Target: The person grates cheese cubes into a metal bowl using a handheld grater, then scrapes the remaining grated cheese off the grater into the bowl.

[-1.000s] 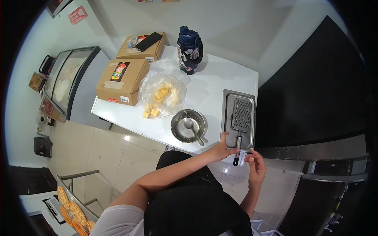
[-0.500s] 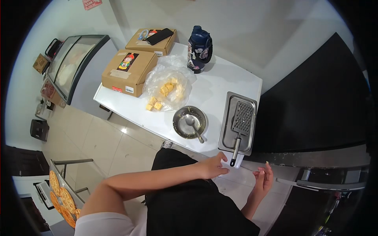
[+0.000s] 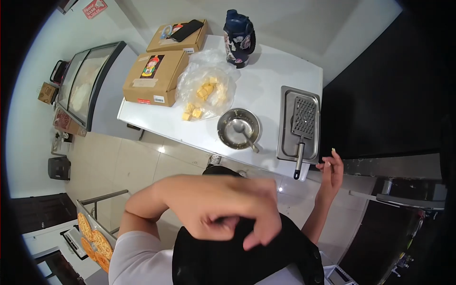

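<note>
My left hand [image 3: 237, 206] is raised close to the camera over the black apron, its fingers curled and blurred, so what they hold, if anything, is unclear. My right hand [image 3: 332, 168] is held up beside the tray's near right corner; its fingers are apart, with a small yellow bit at one fingertip. The metal tray [image 3: 286, 135] bears a grater [image 3: 305, 116], whose handle sticks out over the near edge. Left of it stands a steel bowl [image 3: 228, 135] with a spoon [image 3: 245, 134] inside. Yellow chunks [image 3: 205, 90] lie in and by a clear plastic bag [image 3: 190, 78].
Two cardboard boxes [image 3: 154, 78] stand at the white table's left, a phone [image 3: 187, 30] on the back one. A dark blue bottle [image 3: 238, 40] stands at the back. A rack with flat round baked items [image 3: 95, 242] is at lower left, a glass-topped freezer [image 3: 90, 80] beyond.
My left hand has moved away from the grater handle, up toward the camera. My right hand has risen slightly beside the tray. The view has shifted; grater and bowl stay in place on the table.
</note>
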Demonstrator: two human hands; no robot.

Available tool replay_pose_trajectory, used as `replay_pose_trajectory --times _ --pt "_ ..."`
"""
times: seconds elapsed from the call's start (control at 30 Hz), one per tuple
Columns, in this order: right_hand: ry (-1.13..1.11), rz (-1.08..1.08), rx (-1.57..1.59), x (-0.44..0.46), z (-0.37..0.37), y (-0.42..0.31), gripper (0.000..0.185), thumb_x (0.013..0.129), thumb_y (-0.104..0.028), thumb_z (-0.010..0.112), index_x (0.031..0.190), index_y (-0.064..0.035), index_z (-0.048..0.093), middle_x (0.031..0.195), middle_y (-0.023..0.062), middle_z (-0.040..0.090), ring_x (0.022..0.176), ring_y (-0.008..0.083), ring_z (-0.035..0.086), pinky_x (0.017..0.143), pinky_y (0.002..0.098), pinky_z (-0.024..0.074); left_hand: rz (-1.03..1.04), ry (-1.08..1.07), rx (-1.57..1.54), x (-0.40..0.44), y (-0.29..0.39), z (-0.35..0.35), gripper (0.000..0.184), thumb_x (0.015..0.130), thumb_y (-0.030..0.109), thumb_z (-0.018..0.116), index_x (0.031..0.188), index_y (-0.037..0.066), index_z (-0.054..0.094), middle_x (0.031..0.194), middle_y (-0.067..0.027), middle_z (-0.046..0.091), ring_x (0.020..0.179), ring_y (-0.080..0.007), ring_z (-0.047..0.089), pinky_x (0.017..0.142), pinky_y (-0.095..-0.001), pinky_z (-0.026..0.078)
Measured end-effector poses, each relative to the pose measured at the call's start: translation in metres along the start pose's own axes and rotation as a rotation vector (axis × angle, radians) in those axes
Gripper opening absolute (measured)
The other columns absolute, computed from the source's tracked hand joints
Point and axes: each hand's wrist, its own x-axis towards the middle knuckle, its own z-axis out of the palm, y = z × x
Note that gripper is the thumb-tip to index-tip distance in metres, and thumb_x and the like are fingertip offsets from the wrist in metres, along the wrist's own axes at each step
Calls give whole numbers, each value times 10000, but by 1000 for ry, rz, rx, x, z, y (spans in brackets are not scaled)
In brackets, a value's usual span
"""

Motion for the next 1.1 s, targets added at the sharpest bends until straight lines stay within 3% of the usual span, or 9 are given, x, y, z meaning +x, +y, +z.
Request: replay_pose_trajectory --times 0.03,0.2,0.4,0.53,0.63,0.7,0.87,1.1 --pt "-17 8 21 2 4 0 347 940 -48 493 1284 -6 483 1037 82 563 806 146 534 790 262 457 10 -177 -22 2 -1 1 406 612 -123 432 911 72 626 780 12 639 891 -228 508 819 -312 408" --pt "-98 -8 22 3 21 1 352 936 -37 484 1285 5 470 1034 78 561 812 146 537 805 264 449 99 -246 132 -1 -3 2 406 616 -124 428 913 73 623 731 25 608 852 -221 471 872 -366 324" --pt "-66 0 30 3 23 8 362 925 -42 494 1284 -6 475 1006 68 569 809 138 540 798 256 446 42 -357 225 -8 -5 3 424 631 -118 418 939 85 625 739 39 611 838 -211 439 914 -404 249" --pt "-76 -71 -548 4 24 30 382 841 -54 586 1218 -71 524 979 42 582 856 164 539 852 340 430 31 -310 277 -16 -7 0 432 631 -115 420 951 93 620 707 57 595 830 -200 421 913 -409 241" --pt "-63 -118 -813 2 32 45 426 825 -95 608 1241 -117 520 964 10 586 864 159 542 870 363 396 52 -262 224 -31 -2 -12 444 625 -93 466 995 98 622 795 19 610 857 -213 446 914 -406 248" --pt "-51 -177 -1074 6 38 51 470 809 -136 629 1265 -163 516 949 -23 590 871 154 544 887 386 361 -113 -187 -107 -48 6 -23 625 513 -1 563 1122 138 571 1008 -41 569 938 -259 415 918 -384 258" --pt "-21 -139 -991 15 41 57 488 771 -175 655 1241 -212 529 947 -49 590 892 168 538 916 429 307 -67 -162 -71 -70 7 -22 725 512 47 645 1221 126 518 1204 -108 503 985 -273 411 926 -392 254" --pt "67 -135 -1184 22 39 72 504 766 -199 661 1249 -219 519 904 -47 587 879 178 526 930 472 302 -119 -10 262 -74 14 -21 624 577 88 678 1183 112 534 1117 -62 588 1022 -263 410 939 -397 243"
